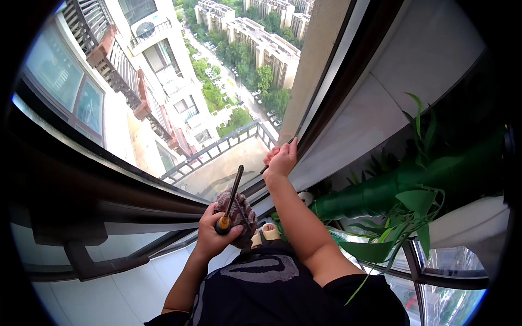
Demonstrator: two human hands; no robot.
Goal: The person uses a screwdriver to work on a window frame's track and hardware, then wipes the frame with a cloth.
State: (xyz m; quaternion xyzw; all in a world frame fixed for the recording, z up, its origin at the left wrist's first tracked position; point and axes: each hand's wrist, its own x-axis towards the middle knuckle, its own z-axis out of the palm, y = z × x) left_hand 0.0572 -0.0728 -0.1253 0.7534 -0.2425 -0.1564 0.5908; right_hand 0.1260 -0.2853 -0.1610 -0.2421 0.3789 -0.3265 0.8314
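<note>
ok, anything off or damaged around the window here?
Nothing looks damaged or spilled. Left hand grips a screwdriver together with a brownish cloth; right hand reaches to the dark window frame. Green plant stands upright beside.

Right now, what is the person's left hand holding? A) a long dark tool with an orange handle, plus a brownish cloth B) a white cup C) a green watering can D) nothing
A: the left hand grips the long dark tool with an orange handle against a bunched brownish cloth.

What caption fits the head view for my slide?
Left hand grips a screwdriver and cloth; right hand works at the window frame.
</note>
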